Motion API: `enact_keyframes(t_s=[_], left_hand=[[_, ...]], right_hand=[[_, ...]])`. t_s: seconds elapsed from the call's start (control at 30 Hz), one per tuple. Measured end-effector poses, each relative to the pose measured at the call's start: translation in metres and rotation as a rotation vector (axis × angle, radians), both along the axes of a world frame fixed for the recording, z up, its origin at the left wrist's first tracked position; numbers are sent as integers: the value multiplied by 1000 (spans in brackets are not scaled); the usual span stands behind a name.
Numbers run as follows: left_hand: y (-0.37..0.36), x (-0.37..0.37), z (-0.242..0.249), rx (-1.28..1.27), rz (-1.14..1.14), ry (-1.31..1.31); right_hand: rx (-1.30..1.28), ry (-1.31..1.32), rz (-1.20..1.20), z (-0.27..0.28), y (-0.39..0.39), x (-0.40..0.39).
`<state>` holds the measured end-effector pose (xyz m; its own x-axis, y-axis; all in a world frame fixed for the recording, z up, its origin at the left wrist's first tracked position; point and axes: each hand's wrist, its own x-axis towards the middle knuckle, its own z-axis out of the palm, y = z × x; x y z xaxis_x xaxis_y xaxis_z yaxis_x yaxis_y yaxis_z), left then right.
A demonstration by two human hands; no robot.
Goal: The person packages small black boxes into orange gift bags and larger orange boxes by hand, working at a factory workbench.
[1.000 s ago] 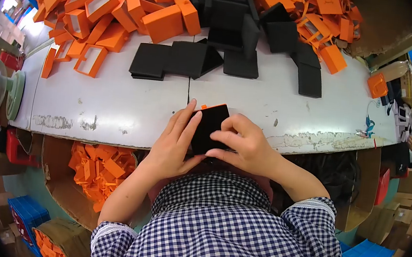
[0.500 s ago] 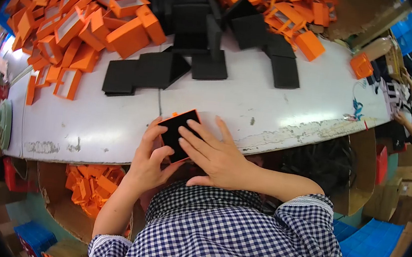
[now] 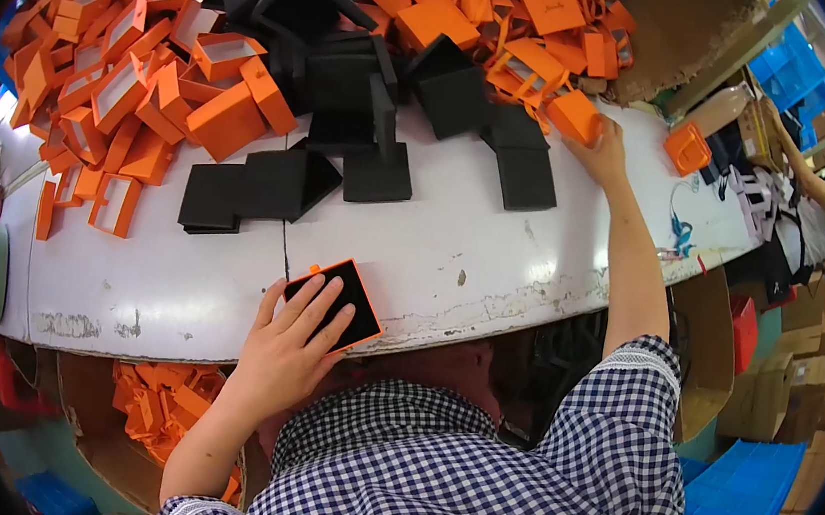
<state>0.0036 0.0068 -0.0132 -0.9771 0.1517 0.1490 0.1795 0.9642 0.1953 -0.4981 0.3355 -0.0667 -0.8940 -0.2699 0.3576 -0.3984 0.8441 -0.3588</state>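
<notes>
Left hand (image 3: 290, 353): fingers spread on the black insert (image 3: 355, 314) in the tray (image 3: 370, 299); can't tell if the thumb clamps it. Tray is at the table's (image 3: 413, 248) near edge, so light, flat pressure is best. Right hand (image 3: 601, 155): touching the right side of a box (image 3: 572, 116); can't tell if closed. Best grip: by sides, clear of nearby black boxes (image 3: 527, 177).

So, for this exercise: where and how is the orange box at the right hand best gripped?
Probably by its right end, pinching opposite faces, coming from the near right. That end of the orange box faces the white tabletop and the right hand; other orange boxes crowd its far side.
</notes>
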Motion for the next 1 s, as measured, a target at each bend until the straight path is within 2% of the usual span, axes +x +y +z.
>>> enact_keyframes(t_s=[0.07,0.13,0.17,0.23,0.27,0.3,0.37,0.4,0.47,0.5,0.57,0.6,0.67,0.7,0.73,0.8,0.87,0.93,1.0], left_hand=[[1,2,2,-36,15,9],[4,3,5,-93,66,-5],[5,3,6,-91,74,-6],[5,3,8,-148,81,-13],[5,3,11,-150,82,-21],[5,1,16,-95,96,-53],[1,-1,25,-44,81,-94],[-3,-5,28,-44,74,-102],[-13,-10,32,19,27,-119],[-18,-12,26,114,8,-136],[-20,-3,27,90,62,-133],[-21,1,27,65,106,-130],[-30,12,20,81,125,-91],[-34,17,15,144,149,-99],[-35,22,11,207,168,-111],[-35,23,6,217,175,-76],[-34,22,7,308,179,-40],[-39,27,3,314,192,-21],[-47,32,-7,486,149,16]], right_hand=[[20,-34,-24,25,1,5],[-136,77,21,54,6,19],[-134,77,29,69,2,37],[-1139,-706,382,94,-11,96],[-1155,-976,507,106,-20,129],[-1215,-1205,495,96,-26,145],[-983,-1590,605,81,-35,173],[-849,-1686,489,81,-44,192],[-535,-1887,595,67,-53,197],[-530,-1893,595,68,-56,199],[-184,-1776,349,75,-64,199],[-174,-1777,354,84,-69,200],[438,-1107,344,110,-85,200],[427,-649,511,117,-86,215],[429,-654,522,111,-93,226],[-18,-85,984,96,-117,253],[29,-59,1010,86,-138,272],[406,-15,933,63,-155,279],[299,-39,975,58,-161,280]])
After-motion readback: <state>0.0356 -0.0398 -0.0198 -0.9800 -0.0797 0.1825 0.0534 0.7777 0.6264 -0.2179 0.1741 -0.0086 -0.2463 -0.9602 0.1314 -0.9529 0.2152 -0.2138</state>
